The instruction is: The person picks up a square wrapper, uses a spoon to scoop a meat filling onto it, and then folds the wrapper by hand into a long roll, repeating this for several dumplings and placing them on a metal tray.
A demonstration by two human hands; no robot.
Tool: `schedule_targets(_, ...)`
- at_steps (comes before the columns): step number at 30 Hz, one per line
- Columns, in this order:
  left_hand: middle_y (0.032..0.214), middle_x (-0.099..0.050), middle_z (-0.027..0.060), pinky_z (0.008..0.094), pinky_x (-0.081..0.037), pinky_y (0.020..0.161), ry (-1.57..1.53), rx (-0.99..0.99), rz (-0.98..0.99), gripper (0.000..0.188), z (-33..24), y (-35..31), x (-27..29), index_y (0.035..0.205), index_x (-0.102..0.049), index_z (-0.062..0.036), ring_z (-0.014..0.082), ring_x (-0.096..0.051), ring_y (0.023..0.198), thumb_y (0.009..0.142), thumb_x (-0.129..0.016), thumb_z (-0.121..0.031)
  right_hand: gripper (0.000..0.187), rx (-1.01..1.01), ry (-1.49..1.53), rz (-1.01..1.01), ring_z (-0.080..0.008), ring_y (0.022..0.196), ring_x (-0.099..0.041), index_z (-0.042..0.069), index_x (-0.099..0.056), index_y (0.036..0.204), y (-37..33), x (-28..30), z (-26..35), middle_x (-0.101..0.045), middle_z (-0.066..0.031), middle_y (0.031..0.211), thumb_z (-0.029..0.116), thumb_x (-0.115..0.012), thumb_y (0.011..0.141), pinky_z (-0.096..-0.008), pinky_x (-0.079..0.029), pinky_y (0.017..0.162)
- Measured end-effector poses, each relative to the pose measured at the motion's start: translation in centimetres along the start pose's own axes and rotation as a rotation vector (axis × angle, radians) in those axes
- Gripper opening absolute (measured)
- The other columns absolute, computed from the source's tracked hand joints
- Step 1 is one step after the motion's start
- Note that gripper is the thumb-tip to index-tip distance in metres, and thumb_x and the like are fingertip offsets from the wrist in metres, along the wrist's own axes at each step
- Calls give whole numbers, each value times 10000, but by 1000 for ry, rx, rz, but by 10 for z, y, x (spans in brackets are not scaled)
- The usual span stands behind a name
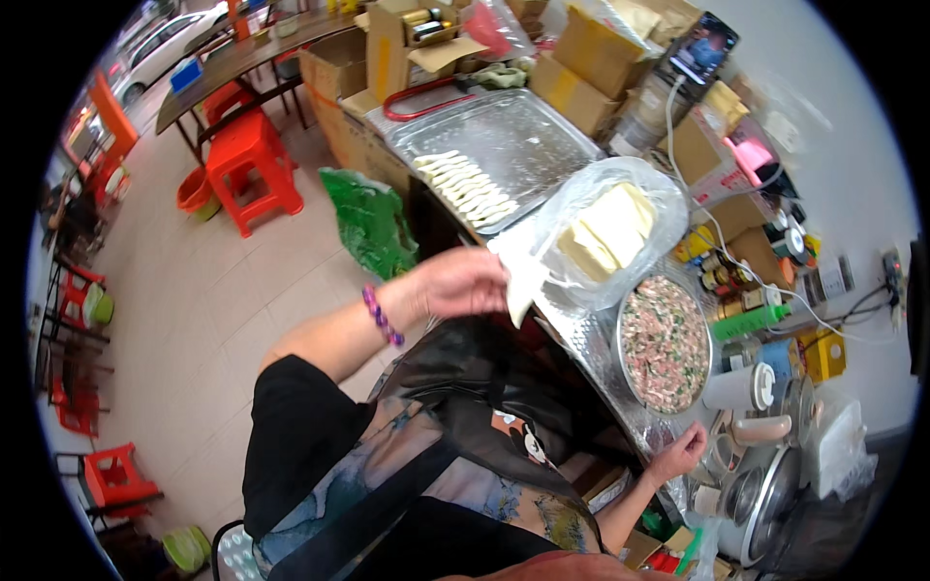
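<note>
My left hand (467,281), with a purple beaded bracelet on its wrist, pinches a thin pale wonton wrapper (524,283) that hangs from the fingertips beside the counter edge. A stack of square wrappers (612,232) lies on a clear plastic bag just beyond it. Further right, a round metal bowl (621,360) contains minced meat filling (666,339) flecked with green. My right hand (680,453) is closed near the counter edge below the bowl; whatever its fingers hold is too small to tell. Folded wontons (465,188) lie in a row on a metal tray (542,126).
Cardboard boxes (581,87) and a propped phone (699,48) stand behind the tray. Bottles, a white lidded cup (741,387) and a pot (770,504) crowd the right side. A green bag (368,223) hangs by the counter; a red stool (254,165) stands left.
</note>
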State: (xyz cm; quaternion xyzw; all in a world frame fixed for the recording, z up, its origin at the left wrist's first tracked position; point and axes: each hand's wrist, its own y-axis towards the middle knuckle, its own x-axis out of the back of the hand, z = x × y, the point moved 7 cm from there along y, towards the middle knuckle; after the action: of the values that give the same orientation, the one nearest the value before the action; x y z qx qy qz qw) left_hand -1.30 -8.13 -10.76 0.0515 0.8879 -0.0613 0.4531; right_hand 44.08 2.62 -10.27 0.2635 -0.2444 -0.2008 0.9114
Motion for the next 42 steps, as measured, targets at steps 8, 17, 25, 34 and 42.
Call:
schedule_targets(8, 842, -643, 91, 301, -492, 730, 1012, -345, -649, 200, -205, -10, 96, 927, -594, 14, 152, -613, 818, 852, -519, -155, 177, -20, -40, 101, -123, 706, -476, -25, -554, 853, -3, -19, -31, -550, -36, 766, 146, -527, 890, -268, -415, 662)
schedule_targets(17, 860, -607, 249, 438, -477, 721, 2259, -146, -928, 180, -230, 29, 137, 805, -633, 32, 385, -594, 839, 742, -515, -89, 172, 53, -176, 96, -143, 688, -499, -35, -560, 862, -4, -21, -15, -579, -70, 757, 134, -533, 872, -283, -429, 652)
schedule_targets(25, 853, -610, 235, 439, -472, 720, 2349, 38, -783, 201, -223, 46, 161, 803, -638, 5, 383, -592, 819, 726, -487, -103, 111, 56, -182, 102, -223, 695, -543, -33, -579, 849, -3, -24, -11, -594, -121, 767, 75, -559, 829, -324, -439, 672)
schedule_targets(34, 861, -616, 167, 384, -475, 709, 1905, -611, -346, 165, -162, 81, 3, 878, -629, -21, 333, -597, 806, 810, -566, -157, 148, 52, -180, 96, -206, 707, -537, -47, -564, 841, -2, -23, -8, -591, -130, 767, 100, -544, 844, -321, -434, 675)
schedule_targets(42, 841, -614, 118, 371, -464, 736, 1976, -716, 264, 193, -82, 115, -127, 835, -646, -36, 293, -587, 834, 735, -675, -198, 93, 78, -168, 73, -265, 698, -555, -34, -579, 824, -3, -19, 4, -587, -143, 765, 57, -559, 812, -348, -442, 659)
